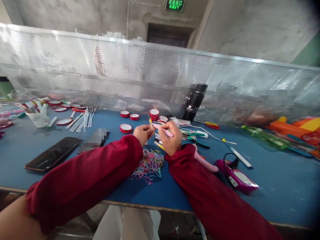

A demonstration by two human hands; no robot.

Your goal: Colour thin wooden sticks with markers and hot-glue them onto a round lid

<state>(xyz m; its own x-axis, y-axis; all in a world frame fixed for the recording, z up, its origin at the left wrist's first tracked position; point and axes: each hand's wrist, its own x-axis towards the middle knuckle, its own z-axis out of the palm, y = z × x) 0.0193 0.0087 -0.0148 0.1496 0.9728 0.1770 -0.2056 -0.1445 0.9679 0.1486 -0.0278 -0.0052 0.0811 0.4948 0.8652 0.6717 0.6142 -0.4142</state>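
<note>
My left hand is closed around the lower end of a slim stick with brown and yellow bands, held upright. Its exact kind is too small to tell. In my right hand a pink pen-shaped tool is pinched, its tip pointing left and touching or nearly touching the stick. Below both hands lies a loose heap of coloured rubber bands. Several marker-like sticks lie just under my right hand. Small red-rimmed round tins stand beyond my left hand.
A black phone lies left, near a white cup of pens and loose white sticks. A black bottle leans at the perforated metal screen. Green-handled pliers, a purple device and a green bottle are right.
</note>
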